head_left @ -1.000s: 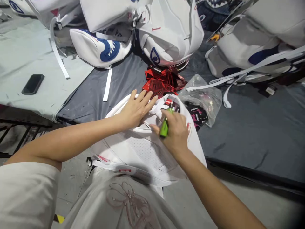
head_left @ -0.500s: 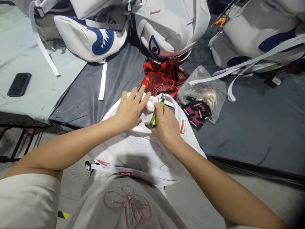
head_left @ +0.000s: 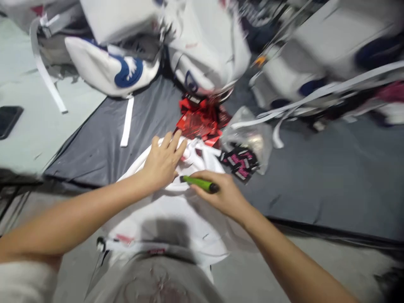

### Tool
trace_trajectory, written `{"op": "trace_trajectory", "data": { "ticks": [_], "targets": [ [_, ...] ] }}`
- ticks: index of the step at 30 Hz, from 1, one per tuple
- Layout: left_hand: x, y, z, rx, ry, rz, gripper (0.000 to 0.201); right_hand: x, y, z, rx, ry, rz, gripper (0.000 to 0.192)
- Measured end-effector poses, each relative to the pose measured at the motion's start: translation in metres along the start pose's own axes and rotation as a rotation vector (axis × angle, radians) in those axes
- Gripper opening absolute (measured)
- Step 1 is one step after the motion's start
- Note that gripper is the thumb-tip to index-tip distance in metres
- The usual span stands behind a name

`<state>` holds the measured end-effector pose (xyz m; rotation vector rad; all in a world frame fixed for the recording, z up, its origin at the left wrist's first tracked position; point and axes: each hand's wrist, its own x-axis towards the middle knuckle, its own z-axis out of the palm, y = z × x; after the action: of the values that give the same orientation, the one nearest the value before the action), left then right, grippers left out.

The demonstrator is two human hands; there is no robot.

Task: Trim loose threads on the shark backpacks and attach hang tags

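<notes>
A white backpack [head_left: 170,216] lies at the table's near edge and hangs down against my body. Across its upper rim rests my left hand [head_left: 164,162], flat, with the fingers spread. My right hand [head_left: 217,189] grips a green pen-shaped tool [head_left: 200,183] with black ends. The tool lies almost level, one black end pointing left toward my left hand, just above the bag's top. Whether its tip touches the fabric I cannot tell, as the picture is blurred.
Red tags [head_left: 202,120] are heaped just beyond the bag. Right of them are a clear plastic bag [head_left: 249,134] and black-and-pink tags [head_left: 241,162]. More white bags [head_left: 202,46] fill the back. A phone [head_left: 9,120] lies at the left; a long white strap [head_left: 331,90] trails at the right.
My right hand has drawn back toward me and turned the green tool from steep to nearly level. My left hand stays on the bag. The whole view has shifted and blurred.
</notes>
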<state>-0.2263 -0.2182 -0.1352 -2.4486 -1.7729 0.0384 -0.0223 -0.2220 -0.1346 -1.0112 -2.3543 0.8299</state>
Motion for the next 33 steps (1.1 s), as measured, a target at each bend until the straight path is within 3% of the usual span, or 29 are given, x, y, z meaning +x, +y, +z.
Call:
{"op": "trace_trajectory", "data": {
  "ticks": [3, 8, 15, 24, 33],
  "targets": [
    [0.0, 0.0, 0.004, 0.002, 0.025, -0.006, 0.088, 0.015, -0.003, -0.005, -0.092, -0.169, 0.041, 0.018],
    [-0.001, 0.001, 0.007, 0.003, 0.06, -0.006, 0.085, 0.015, -0.011, -0.007, -0.272, -0.254, -0.026, 0.022],
    [0.001, -0.006, -0.005, -0.057, -0.023, 0.002, 0.088, -0.004, -0.003, -0.012, -0.295, -0.181, -0.116, 0.022],
    [0.002, -0.006, -0.003, -0.1, -0.094, -0.095, 0.099, -0.001, 0.006, 0.001, -0.212, -0.101, -0.186, 0.02],
    [0.002, -0.011, -0.005, -0.085, -0.096, -0.053, 0.092, 0.011, -0.011, -0.001, -0.338, -0.205, -0.191, 0.02]
  ]
}}
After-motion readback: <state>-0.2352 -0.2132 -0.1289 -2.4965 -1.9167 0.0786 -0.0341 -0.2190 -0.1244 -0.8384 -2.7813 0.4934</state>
